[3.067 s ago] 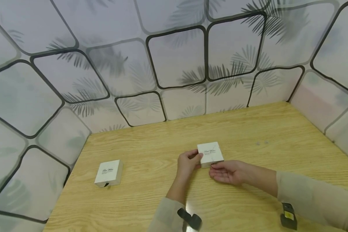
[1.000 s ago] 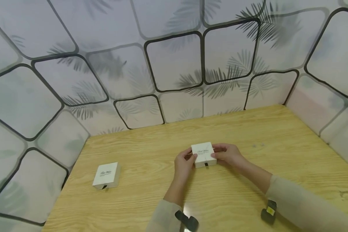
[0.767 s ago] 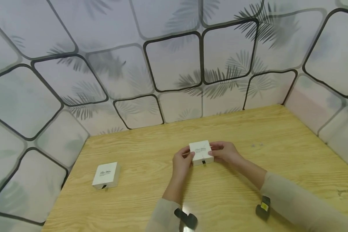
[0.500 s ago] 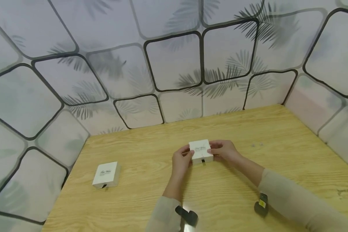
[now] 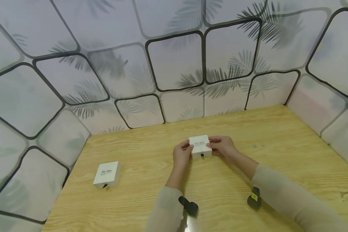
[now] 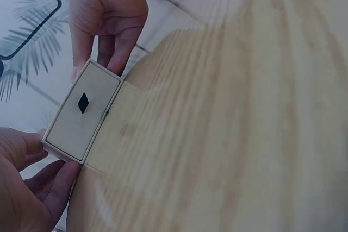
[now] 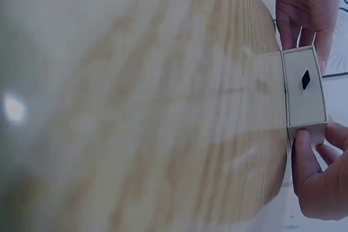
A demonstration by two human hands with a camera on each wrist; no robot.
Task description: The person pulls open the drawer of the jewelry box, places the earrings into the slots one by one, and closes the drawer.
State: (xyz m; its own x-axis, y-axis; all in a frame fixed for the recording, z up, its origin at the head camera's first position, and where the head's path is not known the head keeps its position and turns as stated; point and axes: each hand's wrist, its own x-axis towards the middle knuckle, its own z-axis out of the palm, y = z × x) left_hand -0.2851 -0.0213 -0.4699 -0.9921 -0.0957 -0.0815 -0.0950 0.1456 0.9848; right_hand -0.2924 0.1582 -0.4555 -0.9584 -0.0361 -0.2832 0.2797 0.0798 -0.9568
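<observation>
A small white drawer-style gift box (image 5: pixel 199 144) with dark lettering on its lid sits on the table, held between both hands. My left hand (image 5: pixel 182 155) grips its left side, thumb near the top edge. On the opposite side, my right hand (image 5: pixel 224 146) holds it with the thumb on top and the fingers along the side wall. In the left wrist view, the drawer front (image 6: pixel 76 126) is flush within its sleeve, and a black pull tab (image 6: pixel 83 103) sticks out of it. A similar white gift box (image 5: pixel 106 174) stands to the left, apart from both hands.
The wood-grain table (image 5: pixel 150 190) meets a patterned wall covering (image 5: pixel 179 58) at the back and sides. Two tiny clear bits (image 5: pixel 259 145) lie to the right of the right hand. A black wrist camera (image 5: pixel 189 206) is strapped at the left cuff, another at the right.
Earlier, my right hand was palm-up at the box's front edge; it has shifted to grip the right side. Both hands have slid the box slightly away, toward the back wall.
</observation>
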